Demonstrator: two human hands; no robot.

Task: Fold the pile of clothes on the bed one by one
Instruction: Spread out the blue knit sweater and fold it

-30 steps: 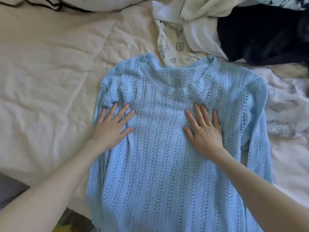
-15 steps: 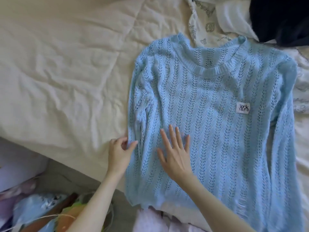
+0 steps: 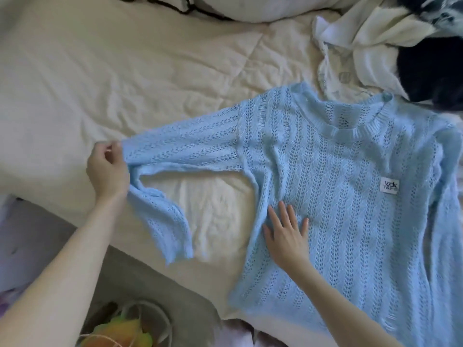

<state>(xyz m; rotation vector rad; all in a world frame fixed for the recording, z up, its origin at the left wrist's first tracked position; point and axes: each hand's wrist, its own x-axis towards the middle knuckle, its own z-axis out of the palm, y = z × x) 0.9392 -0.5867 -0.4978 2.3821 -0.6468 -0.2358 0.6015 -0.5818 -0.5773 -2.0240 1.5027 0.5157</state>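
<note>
Left hand [image 3: 106, 169] pinching light-blue open-knit sweater [image 3: 350, 201] sleeve [image 3: 180, 149], stretched leftward over cream bed [image 3: 125, 71]; right hand [image 3: 288, 236] flat, fingers straight, pressing sweater body.

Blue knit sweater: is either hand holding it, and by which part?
The left hand grips the blue knit sweater partway along its outstretched sleeve. The right hand lies flat on the body, gripping nothing.

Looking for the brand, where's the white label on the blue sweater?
In the head view, the white label sits on the sweater's chest at right, below the collar.
</note>
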